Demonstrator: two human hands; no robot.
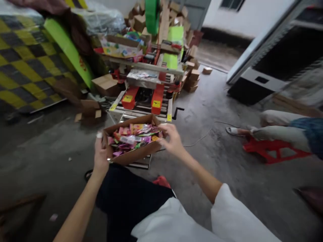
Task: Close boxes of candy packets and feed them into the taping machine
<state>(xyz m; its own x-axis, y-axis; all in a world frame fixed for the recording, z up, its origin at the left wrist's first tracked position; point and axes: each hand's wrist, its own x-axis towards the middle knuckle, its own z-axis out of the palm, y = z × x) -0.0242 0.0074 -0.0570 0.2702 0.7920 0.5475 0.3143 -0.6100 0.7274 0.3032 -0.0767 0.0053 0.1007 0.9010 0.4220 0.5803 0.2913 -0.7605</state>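
Note:
An open brown cardboard box (137, 154) full of several colourful flat packets (132, 136) is held over my lap. My left hand (101, 155) grips the box's left end, with a pale wrap on one fingertip. My right hand (171, 138) is closed on the box's right rim. The box's flaps stand open. Just beyond it stands a carton-sealing machine (146, 97) with orange-red guards and a roller bed.
Stacked small cardboard boxes (191, 80) and loose cartons sit behind the machine. Another person's legs (280, 129) rest by a red plastic stool (274, 150) at right. A yellow-and-black checkered sheet (22, 64) lies at left. A cable crosses the concrete floor (207, 134).

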